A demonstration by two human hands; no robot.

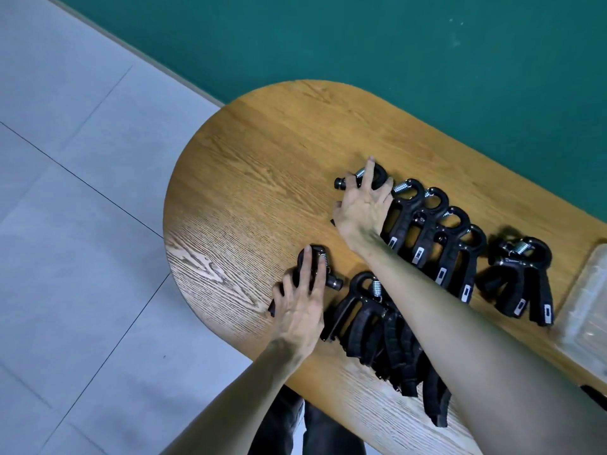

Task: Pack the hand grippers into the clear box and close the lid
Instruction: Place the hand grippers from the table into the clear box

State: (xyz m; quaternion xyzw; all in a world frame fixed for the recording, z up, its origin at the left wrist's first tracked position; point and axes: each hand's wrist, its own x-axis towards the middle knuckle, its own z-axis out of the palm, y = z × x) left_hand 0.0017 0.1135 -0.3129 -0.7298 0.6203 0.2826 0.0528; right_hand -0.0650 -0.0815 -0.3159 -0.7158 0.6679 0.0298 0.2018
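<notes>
1. Left hand (297, 302) laid flat on the nearest hand gripper (317, 270) at the rounded end of the wooden table (236, 178); fingers spread and mostly straight across its head and spring. Reads as pinning or gathering, not a closed grasp.
2. Right hand (361, 205) reaching across to the far hand gripper (361, 178), first in the far row. Fingers spread over its loop and spring, thumb down the handle side. Fingertips curl slightly over the loop; firm hold or plain rest: cannot tell.
3. Far row of hand grippers (437, 238) overlapped like shingles, loops toward the green wall (361, 44), handles toward the person. Probably fanned so each can be peeled off the end one by one.
4. Near row of hand grippers (387, 330) overlapped the same way, partly hidden under the right forearm. Count unclear.
5. Separate pair of hand grippers (522, 277) stacked between the far row and the box, apart from both rows.
6. Clear box (588, 297) at the right frame edge, only a corner showing. Lid open or closed: cannot tell. No gripper visibly inside.
7. Judgement: packing at the start or barely begun; both hands on the end units farthest from the box, so a long carry rightward ahead.
8. Risk: dragging an end unit may snag the neighbour's spring or handle and pull the row askew.
</notes>
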